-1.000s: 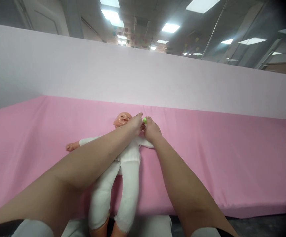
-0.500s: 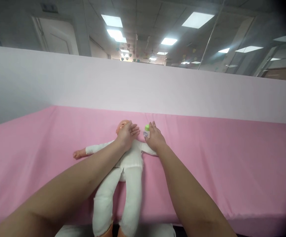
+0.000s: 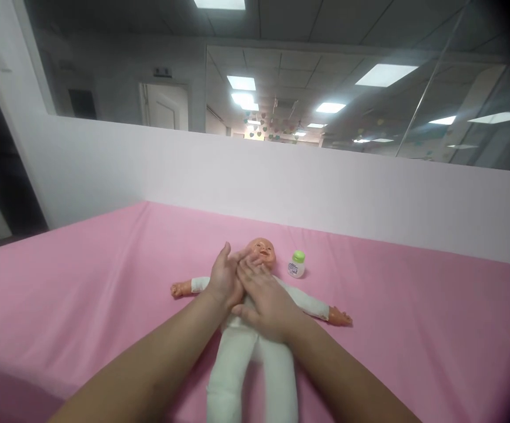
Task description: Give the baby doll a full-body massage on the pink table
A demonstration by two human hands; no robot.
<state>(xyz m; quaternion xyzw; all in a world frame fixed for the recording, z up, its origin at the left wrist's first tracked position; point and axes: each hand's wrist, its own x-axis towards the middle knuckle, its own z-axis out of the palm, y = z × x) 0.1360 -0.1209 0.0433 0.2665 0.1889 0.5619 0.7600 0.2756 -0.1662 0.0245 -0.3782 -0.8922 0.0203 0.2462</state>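
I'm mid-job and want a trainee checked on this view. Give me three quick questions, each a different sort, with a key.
1. Multiple choice: what colour is the cap of the small bottle?
A) Red
B) Light green
C) Dark blue

2. True or false: the right hand is gripping the small bottle.

3. Fill in the gap: the small bottle is beside the baby doll's ____.

Key
1. B
2. False; the right hand is together with the left hand over the baby doll's chest.
3. head
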